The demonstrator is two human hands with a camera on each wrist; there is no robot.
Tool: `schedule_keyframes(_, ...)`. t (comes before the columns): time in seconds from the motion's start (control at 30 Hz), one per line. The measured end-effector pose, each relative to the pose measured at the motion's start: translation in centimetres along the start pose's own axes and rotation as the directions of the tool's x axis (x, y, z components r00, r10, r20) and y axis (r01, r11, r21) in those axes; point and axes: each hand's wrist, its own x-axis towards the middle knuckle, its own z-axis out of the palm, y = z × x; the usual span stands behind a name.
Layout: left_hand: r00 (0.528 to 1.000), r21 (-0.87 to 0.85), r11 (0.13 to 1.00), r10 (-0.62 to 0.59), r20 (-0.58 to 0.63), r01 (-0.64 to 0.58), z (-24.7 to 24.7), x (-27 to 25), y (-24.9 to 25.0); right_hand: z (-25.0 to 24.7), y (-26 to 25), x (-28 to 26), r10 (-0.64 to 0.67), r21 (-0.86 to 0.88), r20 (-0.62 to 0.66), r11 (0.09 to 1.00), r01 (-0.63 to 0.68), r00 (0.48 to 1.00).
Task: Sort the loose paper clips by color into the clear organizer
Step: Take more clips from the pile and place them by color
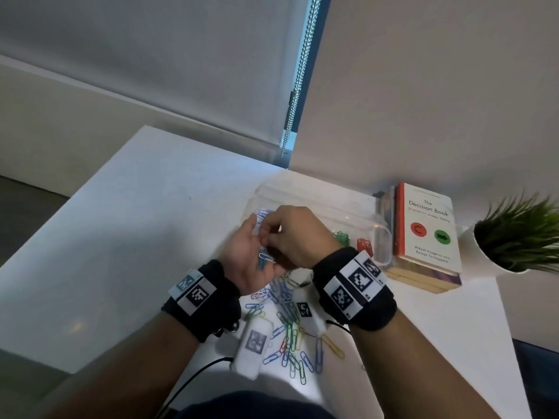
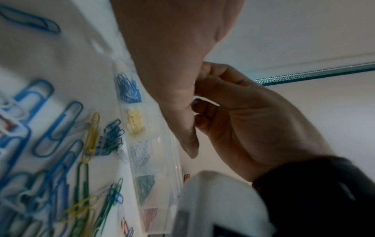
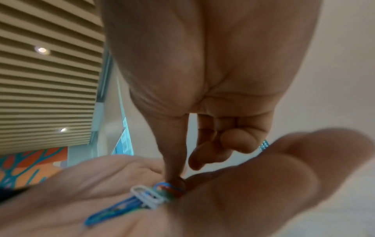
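The left hand (image 1: pixel 251 255) is held palm up above the white table (image 1: pixel 127 225), its fingers relaxed and slightly bent, and it carries a small bunch of coloured wire paper clips (image 1: pixel 263 259), mostly blue with one white, in the palm. The right hand (image 1: pixel 298 237) comes from above with curled fingers; the thumb and a fingertip (image 3: pixel 176 182) pinch one end of this bunch (image 3: pixel 142 198). Just behind both hands stands the clear plastic organizer with several compartments (image 1: pixel 348 207). It holds blue, yellow, white, green and red clips, each colour in its own compartment (image 2: pixel 142 144). Many loose clips of mixed colours (image 1: pixel 290 334) lie on the table under the wrists. To the right of the organizer lies a white and orange book (image 1: pixel 426 231), and beside it a green plant in a white pot (image 1: pixel 514 234).
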Motion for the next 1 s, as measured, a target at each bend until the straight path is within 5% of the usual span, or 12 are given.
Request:
schedule_keyframes(0.17, 0.999, 0.012, 1.0, -0.029, 0.046, 0.028, 0.0, 0.0, 0.1, -0.9, 1.4, -0.8, 0.058, 0.128, -0.144, 0.991, -0.039, 0.988)
schedule_keyframes(0.4, 0.996, 0.004, 0.999, -0.041, 0.079, 0.041, -0.3, 0.2, 0.2, -0.2, 1.0, -2.4, 0.008, -0.091, 0.039, 0.996, -0.004, 0.999)
schedule_keyframes(0.63, 0.994, 0.011, 0.999, -0.043, 0.102, 0.042, 0.0, -0.1, -0.2, 0.8, 0.8, -2.7, -0.018, -0.18, -0.002, 0.983, 0.017, 1.0)
schedule_keyframes(1.0, 0.992, 0.005, 0.999, -0.045, 0.115, 0.045, 0.0, 0.5, -0.3, -0.2, 2.2, -3.8, 0.0, -0.065, -0.135, 0.998, -0.009, 0.991)
